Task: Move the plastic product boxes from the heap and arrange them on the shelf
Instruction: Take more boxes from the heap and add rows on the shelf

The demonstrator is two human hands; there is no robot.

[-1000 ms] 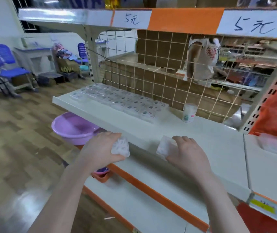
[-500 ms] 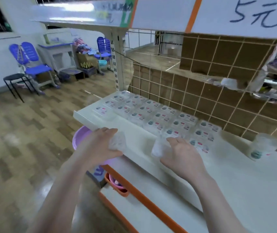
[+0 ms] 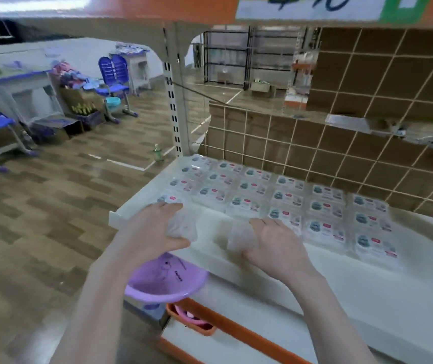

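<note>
Left hand (image 3: 157,229): grips one clear box (image 3: 184,227) at the shelf (image 3: 367,285) front edge.
Right hand (image 3: 270,243): grips a second box (image 3: 239,236).
Arranged boxes (image 3: 289,203): rows just beyond both hands' fingertips.
Open gap: front row, directly ahead of the hands; left hand nearer its end.

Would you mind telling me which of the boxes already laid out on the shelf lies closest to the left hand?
The box at the front left corner of the laid-out grid: the left hand's fingertips reach its near edge, while every other laid-out box lies farther back or to the right.

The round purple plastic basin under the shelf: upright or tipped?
Tipped: the round purple plastic basin has its rim slanting, the left side lower, with its inside facing the camera.
</note>
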